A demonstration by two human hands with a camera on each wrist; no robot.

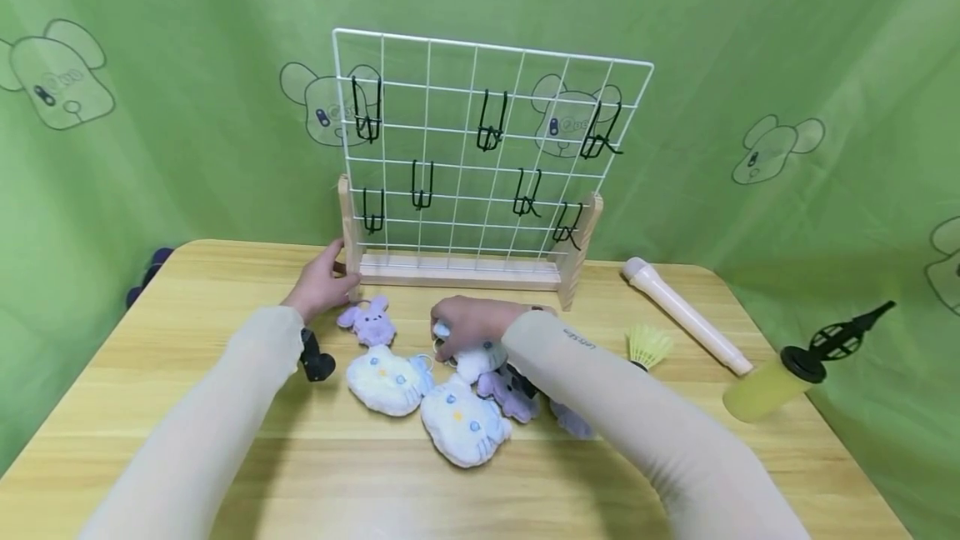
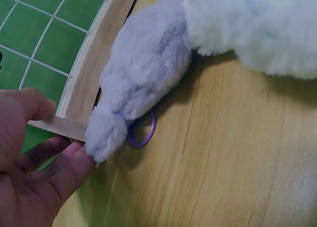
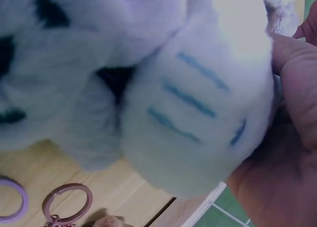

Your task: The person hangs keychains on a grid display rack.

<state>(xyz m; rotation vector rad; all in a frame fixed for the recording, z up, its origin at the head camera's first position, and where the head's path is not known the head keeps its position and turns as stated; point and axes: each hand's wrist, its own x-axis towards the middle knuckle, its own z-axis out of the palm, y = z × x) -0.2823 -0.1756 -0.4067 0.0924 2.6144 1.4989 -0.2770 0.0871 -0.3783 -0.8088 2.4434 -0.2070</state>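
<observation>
Here, the left hand [image 1: 322, 282] holds on to the wooden post [image 1: 347, 219] at the left end of the rack. Its thumb is on one side of the wood and its fingers are on the other. The right hand [image 1: 476, 319] holds a fuzzy white toy [image 1: 472, 365], with its thumb and fingers around the edge. That toy is over the middle of the table [image 1: 150, 407], in front of the rack, at the top of a little bunch of soft toys.

A small purple bunny [image 1: 375, 327] lies just beside the left hand. Below it is a white kitty [image 1: 384, 383] with blue eyes, and next to that one is another white cat [image 1: 462, 423]. A purple toy [image 1: 510, 398] is near the right wrist, and one more purple plush [image 1: 572, 421] is partly hidden by the sleeve.

Black hooks [image 1: 491, 136] hang on the white wire grid [image 1: 474, 46]. On the right are a yellow birdie [image 1: 648, 346], a pale stick [image 1: 686, 315] and a yellow bottle [image 1: 768, 390] with a black top.
</observation>
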